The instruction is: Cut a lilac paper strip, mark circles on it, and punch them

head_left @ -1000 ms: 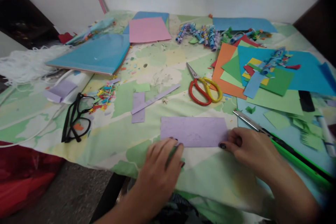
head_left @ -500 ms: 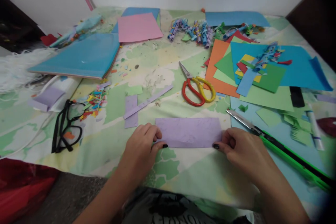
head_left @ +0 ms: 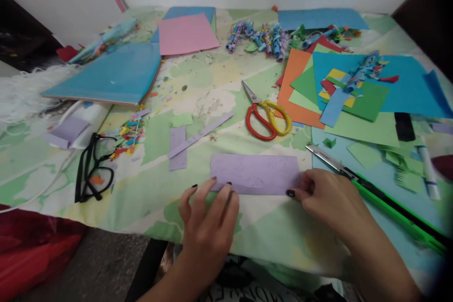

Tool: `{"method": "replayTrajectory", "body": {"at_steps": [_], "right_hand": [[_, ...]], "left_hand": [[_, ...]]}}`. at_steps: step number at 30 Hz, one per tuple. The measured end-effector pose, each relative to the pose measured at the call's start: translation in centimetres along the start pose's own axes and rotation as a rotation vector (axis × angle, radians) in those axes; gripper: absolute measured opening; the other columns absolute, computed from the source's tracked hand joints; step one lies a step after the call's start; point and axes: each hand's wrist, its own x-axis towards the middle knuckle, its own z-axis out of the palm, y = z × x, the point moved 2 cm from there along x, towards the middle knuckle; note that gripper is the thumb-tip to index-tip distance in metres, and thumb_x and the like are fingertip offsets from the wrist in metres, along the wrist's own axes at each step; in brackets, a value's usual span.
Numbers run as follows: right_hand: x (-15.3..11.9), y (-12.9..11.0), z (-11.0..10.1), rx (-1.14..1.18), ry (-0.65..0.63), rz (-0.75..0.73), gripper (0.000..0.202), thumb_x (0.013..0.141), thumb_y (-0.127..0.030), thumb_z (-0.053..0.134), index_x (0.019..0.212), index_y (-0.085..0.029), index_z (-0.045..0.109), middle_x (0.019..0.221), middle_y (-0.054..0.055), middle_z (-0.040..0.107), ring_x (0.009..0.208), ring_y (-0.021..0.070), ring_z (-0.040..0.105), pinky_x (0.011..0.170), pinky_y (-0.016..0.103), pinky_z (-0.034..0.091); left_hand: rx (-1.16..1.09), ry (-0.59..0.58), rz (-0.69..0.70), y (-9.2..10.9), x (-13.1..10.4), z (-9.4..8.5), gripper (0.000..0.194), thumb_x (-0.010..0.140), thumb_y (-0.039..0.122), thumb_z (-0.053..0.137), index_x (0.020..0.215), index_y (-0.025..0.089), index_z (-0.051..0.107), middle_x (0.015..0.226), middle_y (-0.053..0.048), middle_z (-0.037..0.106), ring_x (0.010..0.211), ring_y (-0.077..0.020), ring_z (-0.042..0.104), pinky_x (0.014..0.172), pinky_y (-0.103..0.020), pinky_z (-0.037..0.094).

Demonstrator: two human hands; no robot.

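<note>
Purple paper piece [head_left: 255, 169] lying flat on green-patterned tablecloth [head_left: 269, 222], near front edge; right hand [head_left: 325, 196] pinching its near right corner, thumb against finger; left hand [head_left: 209, 224] open, palm down, fingers spread, some fingertips touching its near left edge; red-and-yellow scissors [head_left: 264, 120] beyond it; green cutter knife [head_left: 392, 205] beside right hand; black eyeglasses [head_left: 82, 172] well apart, far left.

The left hand [head_left: 210, 219] rests fingertips on the near edge of a rectangular lilac paper sheet [head_left: 255, 170]; the right hand [head_left: 323, 196] pinches its right end. Farther off, metal scissors [head_left: 255, 100] with red and yellow handles lie on the cloth-covered counter [head_left: 198, 75].
</note>
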Motion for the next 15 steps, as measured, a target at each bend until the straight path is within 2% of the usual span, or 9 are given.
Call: {"method": "replayTrajectory", "body": {"at_steps": [3,6,8,10,13,15], "right_hand": [[0.1,-0.1,-0.1,-0.014,-0.009,0.001,0.012,0.069,-0.028,0.059,0.059,-0.022,0.056,0.060,0.004,0.059,0.057,0.0198,0.049,0.052,0.030,0.027],[0.0,0.0,0.2,-0.025,-0.001,-0.002,0.014,0.070,-0.027,0.059,0.059,-0.022,0.053,0.063,0.004,0.059,0.060,0.0207,0.050,0.053,0.030,0.029],[-0.2,0.2,0.6,-0.033,0.048,-0.023,0.014,0.070,-0.026,0.060,0.062,-0.021,0.050,0.067,0.005,0.059,0.063,0.0214,0.051,0.055,0.031,0.031],[-0.6,0.3,1.1,-0.032,0.164,-0.067,0.012,0.069,-0.023,0.061,0.068,-0.020,0.050,0.072,0.007,0.058,0.069,0.0234,0.052,0.058,0.033,0.036],[-1.7,-0.3,2.1,-0.014,0.446,-0.209,0.006,0.073,-0.017,0.056,0.079,-0.018,0.053,0.083,0.011,0.057,0.081,0.0274,0.049,0.066,0.039,0.041],[-2.9,-1.2,3.0,0.041,0.626,-0.347,0.013,0.076,-0.007,0.049,0.082,-0.017,0.055,0.088,0.012,0.055,0.087,0.0277,0.047,0.072,0.043,0.044]], "left_hand": [[-0.052,-0.069,0.054,0.2,-0.2,-0.1,0.031,0.087,0.004,0.044,0.110,0.010,0.063,0.107,-0.012,0.067,0.112,-0.0302,0.053,0.094,-0.053,0.041],[-0.133,-0.065,0.062,-0.5,-0.4,-0.1,0.032,0.087,0.002,0.044,0.114,0.006,0.061,0.109,-0.014,0.066,0.112,-0.0304,0.054,0.093,-0.051,0.046],[-0.146,-0.087,0.084,-0.8,-0.7,0.0,0.033,0.086,0.002,0.045,0.116,0.004,0.059,0.115,-0.014,0.064,0.115,-0.0318,0.052,0.093,-0.050,0.048],[-0.119,-0.110,0.111,-0.8,-1.0,0.1,0.034,0.085,0.003,0.048,0.118,0.002,0.058,0.119,-0.016,0.062,0.118,-0.0341,0.050,0.095,-0.051,0.048],[-0.064,-0.148,0.136,-0.4,-1.4,0.3,0.037,0.085,0.011,0.054,0.120,-0.001,0.057,0.123,-0.018,0.060,0.121,-0.0375,0.047,0.095,-0.052,0.048],[-0.055,-0.168,0.134,-0.2,-1.5,0.3,0.040,0.087,0.018,0.052,0.121,-0.002,0.055,0.125,-0.019,0.058,0.122,-0.0383,0.047,0.095,-0.051,0.049]]}}
